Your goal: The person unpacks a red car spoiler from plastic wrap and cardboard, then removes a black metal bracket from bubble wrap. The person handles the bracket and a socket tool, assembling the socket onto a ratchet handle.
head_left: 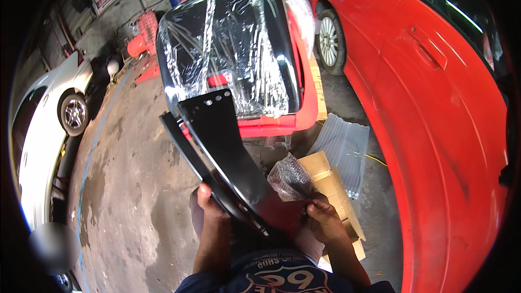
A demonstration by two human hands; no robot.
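Note:
A glossy black car fender (220, 138) is held up in front of my body, its broad end with several holes pointing away from me. My left hand (214, 206) is closed round its left edge low down, thumb on top. At the right, my right hand (325, 220) grips the narrow near corner, with the thumb over the edge. Beyond the fender lies a large black panel (244, 49) wrapped in clear plastic film, resting on a red panel (309, 103). The fender's far end overlaps the wrapped panel in view; whether they touch I cannot tell.
A red car (429, 97) stands close on the right, a white car (54, 97) farther left. Opened cardboard (336, 195), bubble wrap (290, 176) and a clear plastic sheet (344, 146) lie to the right. Red equipment (145, 35) stands at the back left on the stained concrete floor (130, 184).

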